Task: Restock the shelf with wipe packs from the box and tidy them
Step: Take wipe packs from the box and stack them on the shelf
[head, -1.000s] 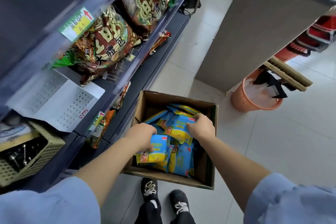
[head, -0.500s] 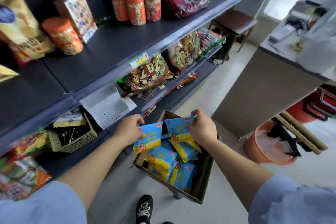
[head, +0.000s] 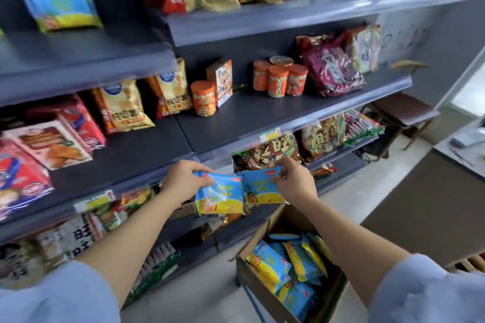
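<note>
While the left hand (head: 183, 181) and right hand (head: 294, 183) each grip one wipe pack (head: 220, 196) in curled fingers above the box (head: 282, 220) (plenty more inside), the carrying step seems underway, and both packs next need a bare spot on the shelf (head: 262, 118).

wipe packs (head: 220, 193): two, blue-yellow, upright, adjacent | box (head: 291, 220): open, part-filled

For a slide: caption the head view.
Left hand and right hand each hold a wipe pack before the shelf, open box below.
</note>
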{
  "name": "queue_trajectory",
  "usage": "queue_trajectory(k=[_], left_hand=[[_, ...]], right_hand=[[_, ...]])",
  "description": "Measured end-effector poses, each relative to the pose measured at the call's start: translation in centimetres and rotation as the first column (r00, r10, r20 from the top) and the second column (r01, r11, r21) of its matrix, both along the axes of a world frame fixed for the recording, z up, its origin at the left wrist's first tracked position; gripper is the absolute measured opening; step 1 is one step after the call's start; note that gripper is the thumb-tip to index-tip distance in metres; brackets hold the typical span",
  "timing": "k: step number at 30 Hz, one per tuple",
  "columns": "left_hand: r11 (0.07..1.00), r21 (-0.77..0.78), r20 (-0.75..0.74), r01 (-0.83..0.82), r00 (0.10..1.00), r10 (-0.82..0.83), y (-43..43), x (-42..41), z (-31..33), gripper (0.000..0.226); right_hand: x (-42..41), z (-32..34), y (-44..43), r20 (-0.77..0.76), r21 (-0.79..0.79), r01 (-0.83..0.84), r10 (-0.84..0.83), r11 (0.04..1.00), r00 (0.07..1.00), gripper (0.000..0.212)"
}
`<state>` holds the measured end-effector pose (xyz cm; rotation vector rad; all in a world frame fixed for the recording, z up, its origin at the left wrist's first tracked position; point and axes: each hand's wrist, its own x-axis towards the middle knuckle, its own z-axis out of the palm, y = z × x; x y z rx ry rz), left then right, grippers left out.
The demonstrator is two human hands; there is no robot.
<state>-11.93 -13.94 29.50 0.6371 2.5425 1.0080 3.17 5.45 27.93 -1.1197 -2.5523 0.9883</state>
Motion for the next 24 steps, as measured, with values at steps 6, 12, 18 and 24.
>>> queue_trajectory(k=[6,12,18,24], left_hand=[[0.989,0.131,-0.034,-0.062,0.997,0.067,-5.5,-2.0,5.2,0.017],[0.958,0.266,-0.029,-0.111,0.992,0.123,-11.5,-3.6,9.6,0.015],[0.883,0.406,0.007,-0.235,0.967,0.255,-16.2,-4.2,14.2,0.015],[0.816,0.505,-0.032,-0.281,0.939,0.343,-21.1,-5.0,17.8,0.014]], right_hand=[[-3.3,4.5,-3.6,-0.163,0.008,-0.059,0.060,0.998,0.985,0.037],[-6.0,9.4,-8.0,-0.301,0.010,-0.080,0.079,0.997,0.950,0.034],[-8.0,14.1,-12.1,-0.424,0.030,-0.128,0.128,0.991,0.896,0.032],[-9.6,18.2,-15.7,-0.519,0.064,-0.141,0.153,0.988,0.841,0.028]])
